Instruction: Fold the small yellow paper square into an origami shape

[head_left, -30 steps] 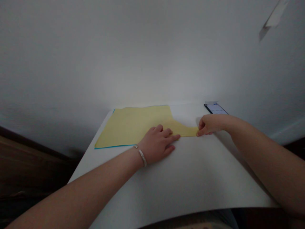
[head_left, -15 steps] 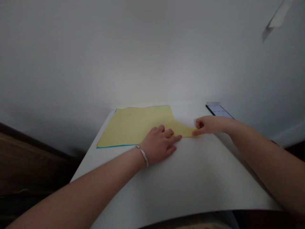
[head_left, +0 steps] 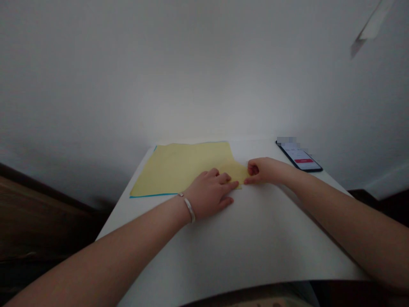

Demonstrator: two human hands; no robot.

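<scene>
My left hand (head_left: 210,192), with a silver bracelet (head_left: 189,209) at the wrist, lies palm down with its fingers spread over a small piece of yellow paper (head_left: 237,170). The right end of that piece is pinched between the thumb and curled fingers of my right hand (head_left: 262,169). Part of the piece is hidden under both hands. To the left, large yellow sheets (head_left: 180,166) lie flat, and a thin blue edge (head_left: 155,195) shows from beneath them. The small piece overlaps their right side.
Everything lies on a white table (head_left: 243,243) pushed against a pale wall (head_left: 191,76). A phone (head_left: 303,158) with a lit screen rests at the back right, beyond my right forearm. Brown wood (head_left: 41,213) stands left of the table.
My right hand has moved left along the small yellow paper, closer to my left hand, and uncovered more of the phone. My left hand has shifted slightly left.
</scene>
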